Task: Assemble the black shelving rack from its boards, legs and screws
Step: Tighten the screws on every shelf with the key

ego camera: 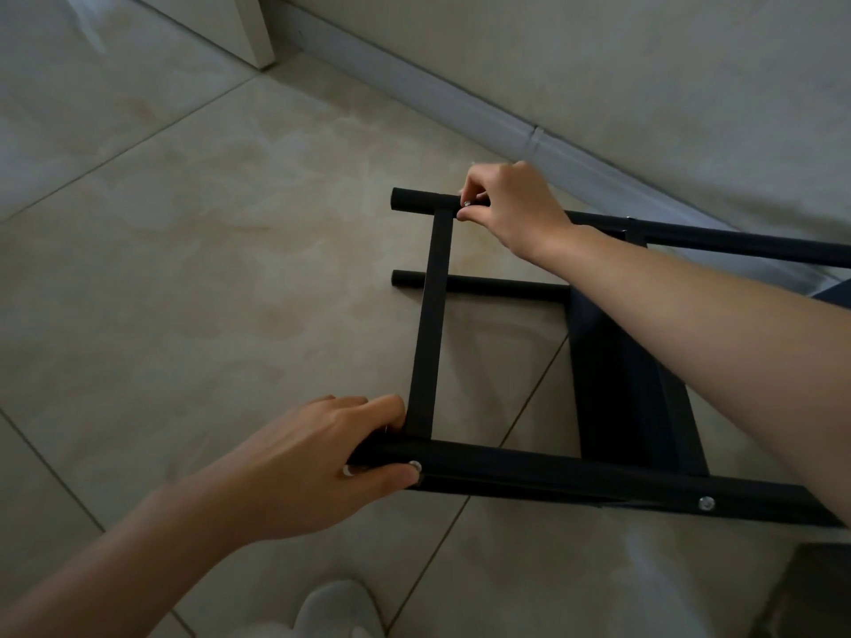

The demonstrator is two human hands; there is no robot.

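Observation:
The black rack (617,375) lies on its side on the tiled floor. A flat black crossbar (430,324) joins its far leg (416,201) to its near leg (552,472). My right hand (511,209) pinches a silver screw (467,204) at the joint of crossbar and far leg. My left hand (313,462) grips the end of the near leg, thumb beside a seated silver screw (415,466). A second screw head (706,503) shows farther right on that leg. A third leg (479,284) lies on the floor behind. A dark board (631,384) fills the rack's right part.
A wall with a pale skirting board (460,103) runs diagonally close behind the rack. A white cabinet corner (248,34) stands at the top left. My white slipper (336,610) shows at the bottom edge. A dark box corner (810,591) sits at the bottom right.

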